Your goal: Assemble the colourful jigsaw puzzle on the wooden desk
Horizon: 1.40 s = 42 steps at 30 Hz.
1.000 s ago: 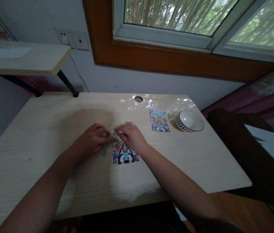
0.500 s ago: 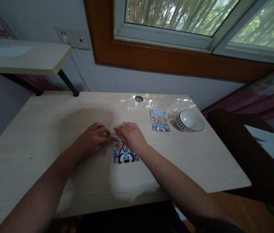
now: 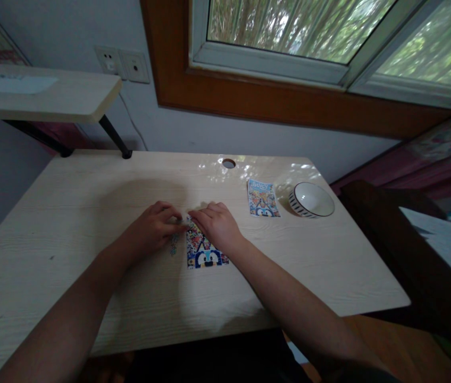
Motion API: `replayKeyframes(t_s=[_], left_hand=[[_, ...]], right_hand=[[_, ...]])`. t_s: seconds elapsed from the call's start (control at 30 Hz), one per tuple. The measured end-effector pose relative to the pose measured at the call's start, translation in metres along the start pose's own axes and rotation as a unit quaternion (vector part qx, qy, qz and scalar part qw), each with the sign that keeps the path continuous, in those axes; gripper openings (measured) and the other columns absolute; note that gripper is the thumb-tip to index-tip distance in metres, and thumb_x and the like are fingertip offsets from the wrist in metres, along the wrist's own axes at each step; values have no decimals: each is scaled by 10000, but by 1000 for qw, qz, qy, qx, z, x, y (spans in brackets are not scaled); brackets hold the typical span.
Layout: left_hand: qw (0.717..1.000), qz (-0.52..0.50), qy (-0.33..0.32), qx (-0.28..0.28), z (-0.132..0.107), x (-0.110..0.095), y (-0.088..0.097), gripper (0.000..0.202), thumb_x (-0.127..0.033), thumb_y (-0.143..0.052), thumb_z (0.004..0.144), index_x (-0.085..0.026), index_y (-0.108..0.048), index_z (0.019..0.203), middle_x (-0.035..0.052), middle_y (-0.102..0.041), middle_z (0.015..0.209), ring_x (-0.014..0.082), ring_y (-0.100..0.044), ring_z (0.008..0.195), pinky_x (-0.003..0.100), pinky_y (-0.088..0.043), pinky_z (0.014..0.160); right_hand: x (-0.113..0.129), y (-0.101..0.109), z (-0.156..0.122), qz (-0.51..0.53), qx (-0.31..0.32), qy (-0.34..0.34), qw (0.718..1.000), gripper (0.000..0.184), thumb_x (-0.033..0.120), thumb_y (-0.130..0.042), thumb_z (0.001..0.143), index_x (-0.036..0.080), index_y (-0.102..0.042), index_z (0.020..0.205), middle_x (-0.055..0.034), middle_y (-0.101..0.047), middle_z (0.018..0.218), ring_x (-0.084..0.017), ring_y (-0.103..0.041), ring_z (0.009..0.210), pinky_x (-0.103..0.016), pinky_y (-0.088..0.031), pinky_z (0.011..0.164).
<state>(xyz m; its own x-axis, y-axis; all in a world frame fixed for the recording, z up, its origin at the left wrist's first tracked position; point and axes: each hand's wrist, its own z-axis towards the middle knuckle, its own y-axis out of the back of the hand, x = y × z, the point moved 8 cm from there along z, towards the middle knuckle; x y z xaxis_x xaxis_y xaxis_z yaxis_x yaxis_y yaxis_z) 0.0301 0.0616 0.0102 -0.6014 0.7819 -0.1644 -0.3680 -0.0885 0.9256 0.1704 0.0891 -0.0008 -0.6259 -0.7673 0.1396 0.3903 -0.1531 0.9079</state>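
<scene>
Centrally on the desk (image 3: 281, 266) lies a multicoloured, blue-faced cartoon-dog picture (image 3: 208, 257). The curled right hand (image 3: 218, 226) covers its far right part, while the half-open left hand (image 3: 156, 226) sits at its left edge; I cannot tell whether either grips anything.

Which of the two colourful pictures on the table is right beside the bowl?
The farther picture, just left of the bowl. No hand touches it; the nearer picture is partly hidden by the right hand.
</scene>
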Motion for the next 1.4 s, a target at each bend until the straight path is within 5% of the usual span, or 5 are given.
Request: replayKeyframes(t_s=[0.7,1.4], left_hand=[[1000,-5,1,6,-1,0,0,407,-93,-641,906,-341,-757,1208,65,-670,1189,271,-505,1169,450,-461,1017],[1000,-10,9,-7,-1,1,4,427,-89,-625,908,-295,-733,1266,86,-676,1221,282,-509,1178,475,-461,1033]], right_hand=[[-7,3,-1,59,-6,-32,998,251,299,-593,1040,216,-696,1253,-82,-762,1163,-227,-621,1010,-374,-421,876],[7,6,0,3,33,41,999,255,206,-639,1005,201,-688,1255,-83,-767,1124,-246,-624,1070,-395,-422,887]])
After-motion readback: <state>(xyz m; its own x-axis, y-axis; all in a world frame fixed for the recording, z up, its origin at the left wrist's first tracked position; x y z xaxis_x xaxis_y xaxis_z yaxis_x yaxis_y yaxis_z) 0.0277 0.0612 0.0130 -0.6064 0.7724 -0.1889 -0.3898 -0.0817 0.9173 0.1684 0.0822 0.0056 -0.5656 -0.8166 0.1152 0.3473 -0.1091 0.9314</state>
